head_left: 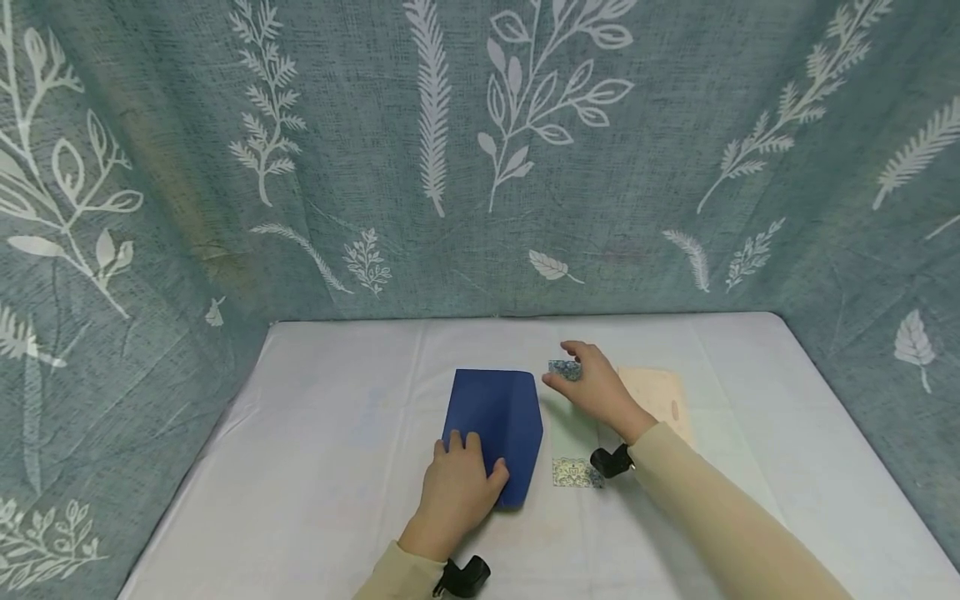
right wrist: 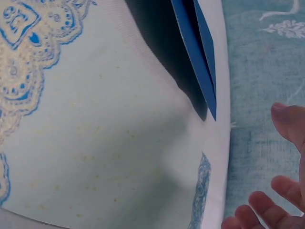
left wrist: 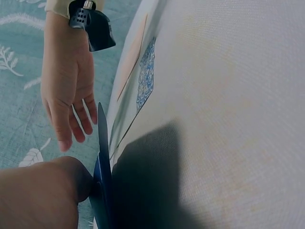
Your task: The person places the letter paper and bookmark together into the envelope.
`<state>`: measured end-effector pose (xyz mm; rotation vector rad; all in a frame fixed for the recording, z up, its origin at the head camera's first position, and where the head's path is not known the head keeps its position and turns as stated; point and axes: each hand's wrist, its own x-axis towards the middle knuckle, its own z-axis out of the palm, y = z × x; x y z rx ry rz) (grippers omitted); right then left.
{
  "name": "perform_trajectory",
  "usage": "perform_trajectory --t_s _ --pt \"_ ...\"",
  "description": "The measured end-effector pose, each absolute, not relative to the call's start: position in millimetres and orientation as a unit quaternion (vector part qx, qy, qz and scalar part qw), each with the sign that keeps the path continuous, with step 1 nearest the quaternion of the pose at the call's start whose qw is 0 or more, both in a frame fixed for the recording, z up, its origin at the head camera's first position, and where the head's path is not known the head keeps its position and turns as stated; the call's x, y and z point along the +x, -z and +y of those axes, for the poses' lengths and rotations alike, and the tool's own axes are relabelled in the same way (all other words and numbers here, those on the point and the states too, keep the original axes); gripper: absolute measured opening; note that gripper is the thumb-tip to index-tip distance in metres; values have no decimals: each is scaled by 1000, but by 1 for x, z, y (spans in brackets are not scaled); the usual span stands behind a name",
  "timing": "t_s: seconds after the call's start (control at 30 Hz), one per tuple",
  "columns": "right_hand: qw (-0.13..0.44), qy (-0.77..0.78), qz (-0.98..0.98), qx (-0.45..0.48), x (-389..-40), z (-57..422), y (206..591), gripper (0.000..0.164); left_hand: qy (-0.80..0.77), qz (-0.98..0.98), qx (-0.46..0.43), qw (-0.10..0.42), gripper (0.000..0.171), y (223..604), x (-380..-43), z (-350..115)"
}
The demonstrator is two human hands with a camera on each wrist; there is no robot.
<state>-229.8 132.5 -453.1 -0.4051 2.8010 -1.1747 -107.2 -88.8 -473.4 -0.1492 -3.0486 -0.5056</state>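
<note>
My left hand (head_left: 459,492) rests on a dark blue folded paper piece (head_left: 491,400), shaped like an envelope, fingers spread over its face and thumb toward its right side. Seen edge-on in the right wrist view, the blue paper (right wrist: 194,52) shows two layers standing apart. To its right lies a pale green sheet (right wrist: 109,143) with ornate bands: a blue patterned one (head_left: 558,367) at the far end and a cream-and-blue one (head_left: 573,472) at the near end. My right hand (head_left: 596,387) hovers over the far band, thumb and fingers apart, nothing between them.
A cream paper (head_left: 656,392) with a small brown mark lies right of the green sheet, partly behind the right hand. The white cloth-covered table (head_left: 322,433) spreads around. A teal leaf-print curtain (head_left: 360,125) encloses the back and sides.
</note>
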Motion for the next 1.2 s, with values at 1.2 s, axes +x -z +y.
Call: perform_trajectory --t_s 1.2 --pt "54 294 952 -64 -239 164 469 71 167 -984 -57 30 59 474 -108 -90"
